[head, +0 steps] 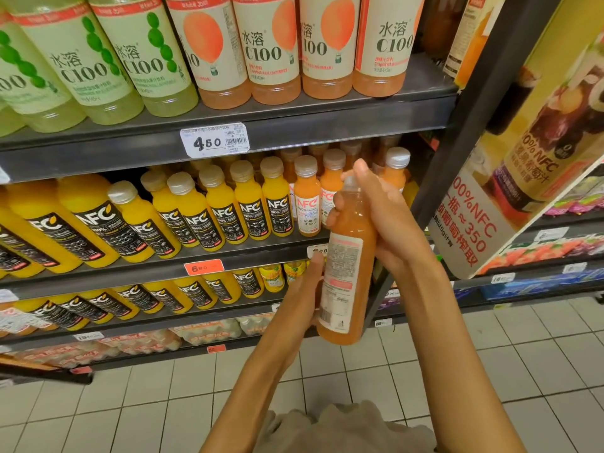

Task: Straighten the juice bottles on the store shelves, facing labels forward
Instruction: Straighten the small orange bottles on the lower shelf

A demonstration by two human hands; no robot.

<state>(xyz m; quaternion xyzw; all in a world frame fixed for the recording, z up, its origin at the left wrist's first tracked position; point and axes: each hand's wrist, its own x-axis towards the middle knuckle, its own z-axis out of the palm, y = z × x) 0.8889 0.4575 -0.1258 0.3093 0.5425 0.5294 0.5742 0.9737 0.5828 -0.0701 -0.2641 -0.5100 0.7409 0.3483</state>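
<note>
An orange-pink juice bottle (348, 273) is held off the shelf in front of me, its back label with small print and a barcode turned toward me. My right hand (379, 214) grips its neck and shoulder near the cap. My left hand (305, 295) holds its lower body from the left side. Behind it, the middle shelf (196, 256) carries a row of yellow NFC bottles (251, 204) with black labels facing out. A few orange-pink NFC bottles (307, 197) stand at the row's right end.
The top shelf holds green C100 bottles (81, 63) and orange C100 bottles (271, 47). More NFC bottles (196, 289) stand on the lower shelf. A dark upright post (457, 152) and a slanted NFC poster (523, 158) stand at right. Tiled floor (163, 403) lies below.
</note>
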